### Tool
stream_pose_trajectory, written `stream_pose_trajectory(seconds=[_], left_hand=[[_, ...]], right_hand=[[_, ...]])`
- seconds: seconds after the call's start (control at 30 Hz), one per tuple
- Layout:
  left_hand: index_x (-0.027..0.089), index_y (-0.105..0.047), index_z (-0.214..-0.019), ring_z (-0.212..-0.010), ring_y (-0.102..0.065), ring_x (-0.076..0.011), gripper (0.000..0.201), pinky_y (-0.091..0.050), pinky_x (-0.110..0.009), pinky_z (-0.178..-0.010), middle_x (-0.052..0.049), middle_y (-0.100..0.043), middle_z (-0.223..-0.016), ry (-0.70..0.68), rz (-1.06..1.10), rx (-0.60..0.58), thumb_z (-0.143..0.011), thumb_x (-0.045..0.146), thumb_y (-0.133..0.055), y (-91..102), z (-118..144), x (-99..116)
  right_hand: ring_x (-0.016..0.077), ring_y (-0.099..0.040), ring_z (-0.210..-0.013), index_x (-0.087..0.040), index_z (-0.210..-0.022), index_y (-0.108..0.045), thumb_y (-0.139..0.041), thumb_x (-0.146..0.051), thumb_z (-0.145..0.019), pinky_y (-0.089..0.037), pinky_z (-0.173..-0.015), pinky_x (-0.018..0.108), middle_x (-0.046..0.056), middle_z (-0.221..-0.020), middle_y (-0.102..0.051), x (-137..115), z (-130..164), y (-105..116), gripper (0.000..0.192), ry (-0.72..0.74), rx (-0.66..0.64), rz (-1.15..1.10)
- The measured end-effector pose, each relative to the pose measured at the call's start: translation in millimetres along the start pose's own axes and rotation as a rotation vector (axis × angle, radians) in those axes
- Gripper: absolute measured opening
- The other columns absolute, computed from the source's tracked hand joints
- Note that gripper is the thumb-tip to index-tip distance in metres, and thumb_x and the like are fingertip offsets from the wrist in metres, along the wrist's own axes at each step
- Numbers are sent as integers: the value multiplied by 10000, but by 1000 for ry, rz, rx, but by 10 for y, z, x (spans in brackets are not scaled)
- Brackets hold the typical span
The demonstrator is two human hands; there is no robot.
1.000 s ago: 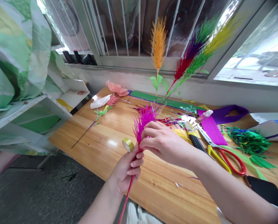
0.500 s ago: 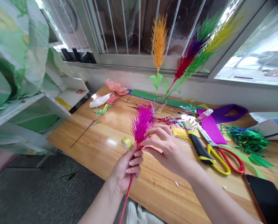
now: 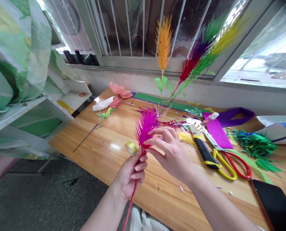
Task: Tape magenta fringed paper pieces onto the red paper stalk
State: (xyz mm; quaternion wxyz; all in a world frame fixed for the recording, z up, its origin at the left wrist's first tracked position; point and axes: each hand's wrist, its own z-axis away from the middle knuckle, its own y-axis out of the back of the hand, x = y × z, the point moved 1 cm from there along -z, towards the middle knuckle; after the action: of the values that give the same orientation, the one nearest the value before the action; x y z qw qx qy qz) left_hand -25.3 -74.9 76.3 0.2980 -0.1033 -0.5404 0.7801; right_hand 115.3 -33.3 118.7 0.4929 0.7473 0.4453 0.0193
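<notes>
My left hand (image 3: 130,173) is closed round the upper red stem of a magenta bristly artificial flower (image 3: 146,126), held upright above the table. Its wrapped stem (image 3: 129,208) slants down toward me, below the fist. At the red base of the bristles, the thumb and fingertips of my right hand (image 3: 173,152) pinch the flower from the right; exactly what lies between those tips is partly hidden. A roll of yellow-gold tape (image 3: 130,148) is on the table just behind my left thumb.
Right of my hands lie a utility knife (image 3: 205,152), scissors (image 3: 226,157) and a phone (image 3: 275,203). Green tinsel (image 3: 256,144) is farther right. A clear cup (image 3: 164,108) holds several bristly flowers by the window. One pink flower (image 3: 115,102) lies at left, near a white shelf (image 3: 73,93).
My right fingertips have shifted slightly up and left, closer onto the flower's base. A small dark scrap now shows on the table beside my right forearm. My left hand keeps its grip.
</notes>
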Motion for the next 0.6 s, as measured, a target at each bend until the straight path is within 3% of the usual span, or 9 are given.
stream_pose_trajectory(seconds=[0.6], left_hand=[[109, -492, -732, -380, -342, 31, 207, -273, -47, -265, 53, -370, -627, -24, 36, 34, -869, 245, -418, -33, -19, 17]], right_hand=[[198, -462, -938, -214, -823, -596, -541, -147, -770, -394, -835, 373, 58, -951, -559, -98, 143, -158, 102, -101, 128, -24]])
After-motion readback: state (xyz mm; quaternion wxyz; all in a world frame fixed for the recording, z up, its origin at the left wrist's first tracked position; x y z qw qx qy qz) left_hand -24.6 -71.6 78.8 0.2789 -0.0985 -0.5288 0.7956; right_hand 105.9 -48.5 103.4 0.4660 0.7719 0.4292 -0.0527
